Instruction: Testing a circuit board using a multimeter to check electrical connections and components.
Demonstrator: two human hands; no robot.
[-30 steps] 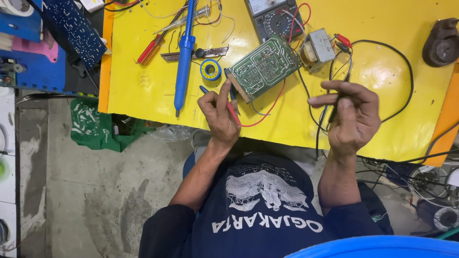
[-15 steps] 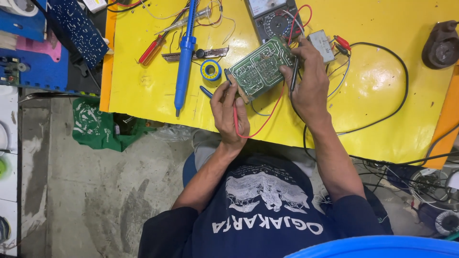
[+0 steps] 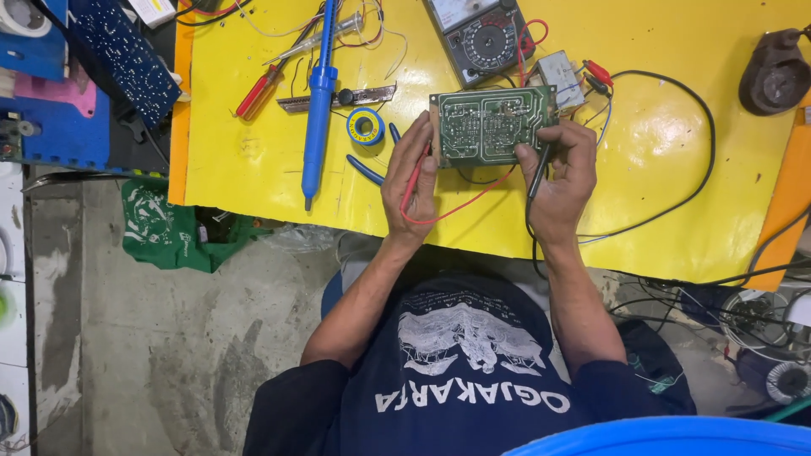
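Hands (image 3: 411,181) (image 3: 560,179) hold probes, green board (image 3: 492,126)

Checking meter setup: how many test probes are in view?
2. The red probe is in the left hand, at the left edge of the green circuit board. The black probe is in the right hand, at the board's lower right corner.

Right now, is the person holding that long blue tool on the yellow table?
No: the long blue tool lies untouched on the yellow table, while the left hand grips a red probe and the right hand a black probe.
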